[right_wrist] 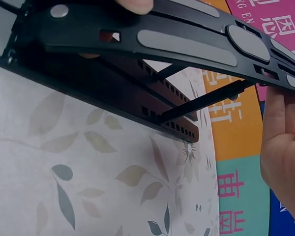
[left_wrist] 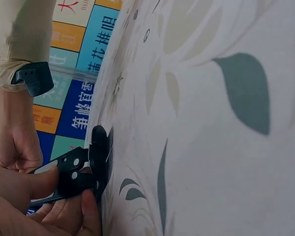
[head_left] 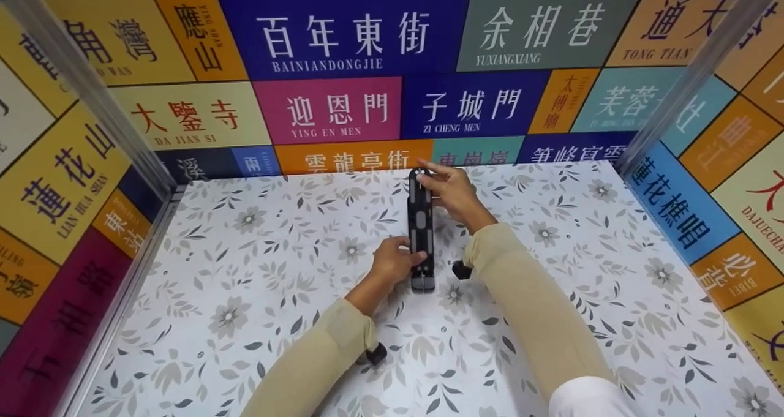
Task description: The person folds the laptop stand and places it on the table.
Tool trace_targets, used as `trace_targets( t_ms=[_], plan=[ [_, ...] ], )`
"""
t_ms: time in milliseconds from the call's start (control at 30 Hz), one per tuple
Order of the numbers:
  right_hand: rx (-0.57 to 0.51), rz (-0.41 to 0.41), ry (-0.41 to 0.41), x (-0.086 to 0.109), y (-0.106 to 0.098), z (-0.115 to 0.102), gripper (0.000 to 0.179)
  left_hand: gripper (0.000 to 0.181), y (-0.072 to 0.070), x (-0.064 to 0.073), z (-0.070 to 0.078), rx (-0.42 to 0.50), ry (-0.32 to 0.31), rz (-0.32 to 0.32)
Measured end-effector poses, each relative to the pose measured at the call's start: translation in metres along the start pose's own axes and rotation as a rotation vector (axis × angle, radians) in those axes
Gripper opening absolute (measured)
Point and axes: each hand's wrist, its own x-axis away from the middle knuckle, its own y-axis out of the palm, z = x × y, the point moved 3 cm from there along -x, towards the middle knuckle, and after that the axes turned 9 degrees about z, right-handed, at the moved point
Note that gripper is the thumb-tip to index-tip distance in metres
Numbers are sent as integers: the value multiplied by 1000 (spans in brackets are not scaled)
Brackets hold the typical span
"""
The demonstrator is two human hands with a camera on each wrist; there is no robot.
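Observation:
A black folding laptop stand [head_left: 421, 221] with grey pads stands lengthwise on the tabletop. In the right wrist view its padded top arm [right_wrist: 187, 46] is raised at a slant over the slotted base [right_wrist: 137, 110], with a thin strut [right_wrist: 201, 102] between them. My right hand [head_left: 453, 191] holds the far, raised end, fingers under the arm in the right wrist view. My left hand [head_left: 391, 262] grips the stand near its close end, thumb on top. In the left wrist view my left hand [left_wrist: 19, 196] partly hides the stand [left_wrist: 71, 172].
A white tabletop [head_left: 294, 319] printed with grey leaves and flowers lies under the stand. Panels with coloured street-name signs [head_left: 343, 31] rise behind and at both sides, with metal posts [head_left: 686, 74] at the corners. Black wrist devices [head_left: 462, 270] sit at both sleeves.

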Motion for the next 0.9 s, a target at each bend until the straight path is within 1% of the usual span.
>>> trace_targets(
  t_ms=[133,267,367,533,667,800,900],
  plan=[
    [-25,-10,-6,0,1,2,45,18,1,-2,-1,-4,25,4],
    [-59,-32,-11,0,1,2,45,17,2,-4,-2,48,40,-7],
    [-64,-34,-23,1,1,1,45,17,3,-5,-2,82,45,-21],
    [20,-20,-71,4,1,-2,42,15,2,-7,-4,91,59,-36],
    [109,-8,-121,7,-3,-5,41,18,1,-7,-4,89,64,-58],
    [208,24,-173,12,-7,-10,41,22,-3,-8,-2,59,78,-82],
    [266,61,-197,15,-7,-14,40,20,-9,-9,0,23,88,-99]
  ],
)
